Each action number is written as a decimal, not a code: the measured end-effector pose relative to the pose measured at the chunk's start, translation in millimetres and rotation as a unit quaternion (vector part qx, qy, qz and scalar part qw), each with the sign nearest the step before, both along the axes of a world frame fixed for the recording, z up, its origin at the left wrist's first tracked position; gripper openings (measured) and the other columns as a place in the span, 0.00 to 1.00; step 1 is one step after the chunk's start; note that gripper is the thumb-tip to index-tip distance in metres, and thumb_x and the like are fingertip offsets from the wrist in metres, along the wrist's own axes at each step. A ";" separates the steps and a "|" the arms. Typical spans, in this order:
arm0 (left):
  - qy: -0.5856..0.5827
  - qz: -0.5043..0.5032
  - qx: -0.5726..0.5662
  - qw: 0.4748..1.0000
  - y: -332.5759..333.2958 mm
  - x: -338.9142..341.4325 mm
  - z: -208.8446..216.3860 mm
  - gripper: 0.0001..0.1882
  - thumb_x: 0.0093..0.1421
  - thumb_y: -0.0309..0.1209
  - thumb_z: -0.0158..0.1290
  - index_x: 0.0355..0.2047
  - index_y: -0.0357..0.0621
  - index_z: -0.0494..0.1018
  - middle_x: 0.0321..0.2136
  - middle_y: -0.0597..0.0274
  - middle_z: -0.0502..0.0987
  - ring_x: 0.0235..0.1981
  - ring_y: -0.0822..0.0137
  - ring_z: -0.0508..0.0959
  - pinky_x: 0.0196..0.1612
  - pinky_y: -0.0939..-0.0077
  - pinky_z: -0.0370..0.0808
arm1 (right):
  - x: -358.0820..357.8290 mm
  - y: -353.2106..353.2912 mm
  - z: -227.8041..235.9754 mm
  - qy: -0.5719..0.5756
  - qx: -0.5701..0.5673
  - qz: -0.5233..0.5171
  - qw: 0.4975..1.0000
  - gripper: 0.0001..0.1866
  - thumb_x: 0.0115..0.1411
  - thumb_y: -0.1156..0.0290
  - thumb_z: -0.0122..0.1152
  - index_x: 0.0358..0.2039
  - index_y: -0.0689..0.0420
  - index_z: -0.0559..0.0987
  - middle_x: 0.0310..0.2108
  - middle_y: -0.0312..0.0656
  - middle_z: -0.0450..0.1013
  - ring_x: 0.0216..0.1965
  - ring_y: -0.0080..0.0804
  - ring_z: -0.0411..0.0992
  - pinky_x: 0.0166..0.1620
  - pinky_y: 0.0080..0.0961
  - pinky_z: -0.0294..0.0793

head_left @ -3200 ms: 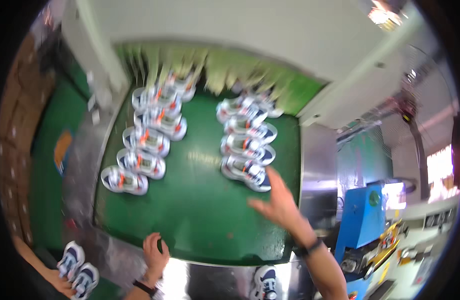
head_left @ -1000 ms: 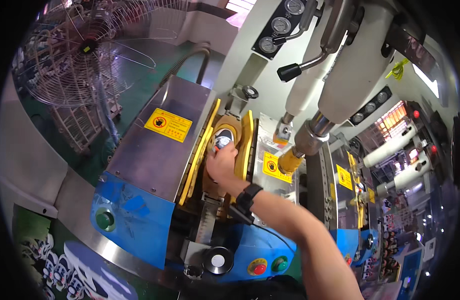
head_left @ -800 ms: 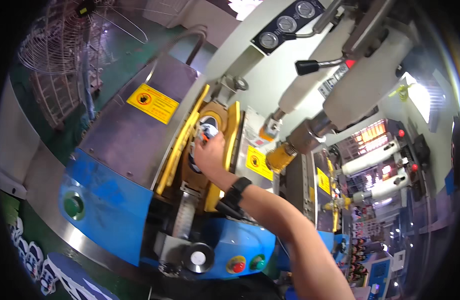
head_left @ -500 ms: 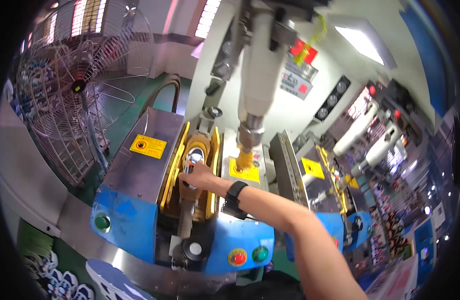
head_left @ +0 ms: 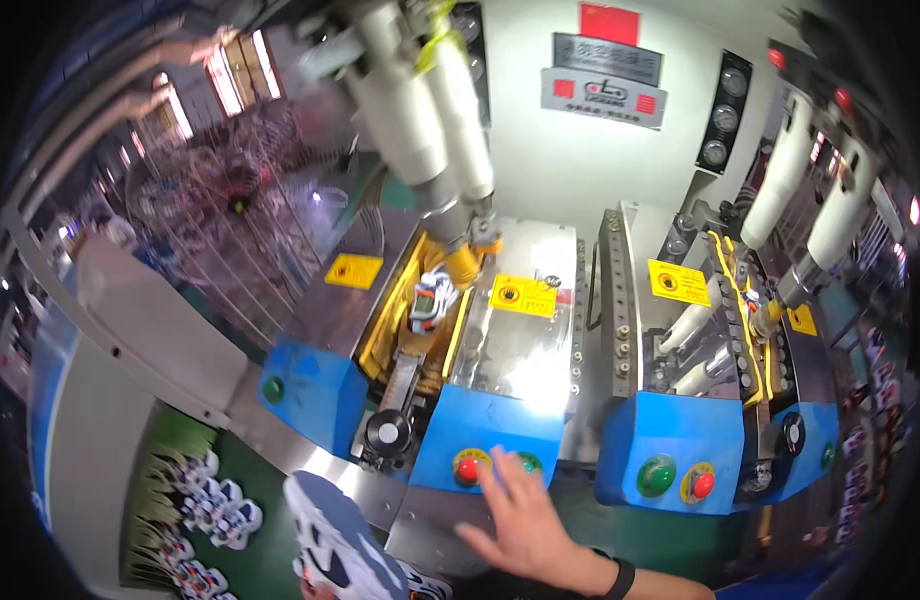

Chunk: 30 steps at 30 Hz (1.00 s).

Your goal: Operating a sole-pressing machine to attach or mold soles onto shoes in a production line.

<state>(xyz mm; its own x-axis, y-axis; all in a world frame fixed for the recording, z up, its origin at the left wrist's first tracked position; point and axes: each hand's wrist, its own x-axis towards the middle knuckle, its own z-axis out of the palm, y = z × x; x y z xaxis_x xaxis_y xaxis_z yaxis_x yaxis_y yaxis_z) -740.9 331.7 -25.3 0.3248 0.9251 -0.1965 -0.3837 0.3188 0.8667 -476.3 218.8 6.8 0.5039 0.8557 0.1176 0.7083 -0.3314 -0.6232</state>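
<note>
Left fingers (head_left: pixel 318 591) grasp a chunky navy-and-white sneaker (head_left: pixel 342 535) at its lower end; the right hand (head_left: pixel 528 528), empty, spreads near a round green button (head_left: pixel 531 463)

Red buttons (head_left: pixel 470 470) x2; green buttons (head_left: pixel 657 476) x4, one partly covered; yellow warning labels (head_left: pixel 678 282) x4; black round knobs (head_left: pixel 388 432) x2; hanging white press arms (head_left: pixel 784 190) x4; shoe in left press (head_left: pixel 427 304) x1; large foreground shoe (head_left: pixel 342 530) x1; lower-left shoes (head_left: pixel 220 515) overlap, uncountable.

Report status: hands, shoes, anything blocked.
Right hand open, partly hiding green button. Left hand, mostly hidden, holding navy-and-white shoe. Second shoe between yellow plates.
</note>
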 end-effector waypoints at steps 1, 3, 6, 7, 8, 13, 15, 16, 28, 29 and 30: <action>0.008 -0.035 0.013 0.999 -17.9 13.1 16.5 0.30 0.58 0.25 0.44 0.60 0.30 0.51 0.54 0.41 0.63 0.53 0.48 0.68 0.53 0.56 0.70 | -2.6 -8.9 8.8 0.059 0.108 0.050 0.991 0.37 0.56 0.52 0.58 0.57 0.66 0.60 0.56 0.55 0.60 0.58 0.50 0.59 0.59 0.43 0.58; 0.142 -0.112 0.059 0.982 -58.9 24.4 43.0 0.28 0.58 0.27 0.48 0.57 0.31 0.53 0.49 0.44 0.67 0.47 0.53 0.73 0.47 0.60 0.75 | -34.4 -42.7 20.9 0.337 0.137 0.091 0.927 0.42 0.53 0.67 0.63 0.62 0.64 0.51 0.57 0.50 0.59 0.57 0.36 0.59 0.59 0.30 0.59; 0.277 -0.169 0.175 0.930 -131.2 33.7 34.1 0.40 0.56 0.46 0.56 0.57 0.30 0.53 0.50 0.47 0.66 0.47 0.56 0.72 0.47 0.67 0.72 | -55.3 -65.1 -16.5 0.581 0.162 0.123 0.788 0.45 0.50 0.61 0.67 0.61 0.64 0.53 0.56 0.49 0.59 0.57 0.36 0.58 0.60 0.32 0.57; 0.271 -0.199 0.226 0.914 -146.6 32.6 49.6 0.45 0.53 0.53 0.57 0.58 0.29 0.52 0.52 0.47 0.64 0.49 0.55 0.70 0.49 0.67 0.70 | -46.2 -73.3 -15.5 0.665 0.140 0.181 0.711 0.40 0.55 0.60 0.63 0.61 0.64 0.54 0.56 0.47 0.60 0.57 0.34 0.58 0.59 0.31 0.58; 0.269 -0.191 0.239 0.913 -150.5 33.8 61.2 0.48 0.52 0.54 0.57 0.58 0.29 0.51 0.53 0.47 0.62 0.52 0.54 0.67 0.53 0.66 0.66 | -52.6 -72.8 -20.0 0.738 0.123 0.189 0.636 0.37 0.58 0.60 0.60 0.61 0.64 0.55 0.55 0.45 0.61 0.56 0.32 0.59 0.59 0.30 0.59; 0.346 -0.230 0.490 0.766 -120.6 21.8 87.5 0.32 0.58 0.47 0.44 0.55 0.34 0.58 0.49 0.48 0.70 0.54 0.51 0.66 0.56 0.57 0.58 | -94.1 -92.5 -16.0 0.791 -0.077 0.194 0.575 0.31 0.63 0.49 0.47 0.57 0.63 0.62 0.52 0.46 0.66 0.53 0.33 0.67 0.53 0.31 0.68; 0.300 -0.174 0.464 0.816 -120.6 17.9 78.4 0.29 0.55 0.38 0.47 0.54 0.35 0.59 0.46 0.50 0.73 0.50 0.50 0.70 0.59 0.60 0.51 | -106.1 -86.6 -9.0 0.858 -0.117 0.117 0.486 0.29 0.67 0.49 0.38 0.57 0.60 0.62 0.49 0.40 0.68 0.47 0.22 0.69 0.47 0.24 0.73; 0.277 -0.181 0.431 0.839 -108.8 13.0 75.4 0.27 0.55 0.38 0.48 0.51 0.34 0.62 0.44 0.51 0.74 0.47 0.53 0.72 0.58 0.61 0.54 | -110.9 -75.7 -2.7 0.864 -0.143 0.119 0.468 0.28 0.67 0.49 0.38 0.56 0.59 0.64 0.48 0.39 0.68 0.45 0.22 0.71 0.44 0.23 0.74; 0.157 -0.028 0.017 0.987 -45.8 -121.4 -12.7 0.21 0.67 0.39 0.32 0.42 0.31 0.64 0.34 0.49 0.74 0.39 0.63 0.73 0.47 0.70 0.67 | -230.7 12.7 -196.2 0.067 -0.172 0.050 0.982 0.35 0.49 0.59 0.66 0.51 0.66 0.62 0.47 0.60 0.66 0.46 0.56 0.68 0.46 0.43 0.70; 0.149 -0.045 0.027 0.988 -44.2 -126.2 -15.9 0.21 0.67 0.40 0.32 0.42 0.30 0.64 0.34 0.49 0.74 0.40 0.63 0.73 0.49 0.69 0.67 | -231.3 23.3 -213.0 0.043 -0.202 0.023 0.978 0.34 0.49 0.59 0.66 0.49 0.66 0.63 0.46 0.62 0.67 0.45 0.58 0.69 0.44 0.44 0.71; 0.134 -0.056 0.039 0.989 -41.7 -127.7 -13.9 0.22 0.67 0.40 0.31 0.43 0.30 0.63 0.34 0.49 0.74 0.42 0.60 0.72 0.53 0.66 0.64 | -229.0 30.3 -212.9 0.075 -0.213 0.020 0.974 0.33 0.49 0.59 0.65 0.48 0.67 0.63 0.42 0.61 0.69 0.41 0.58 0.70 0.41 0.44 0.72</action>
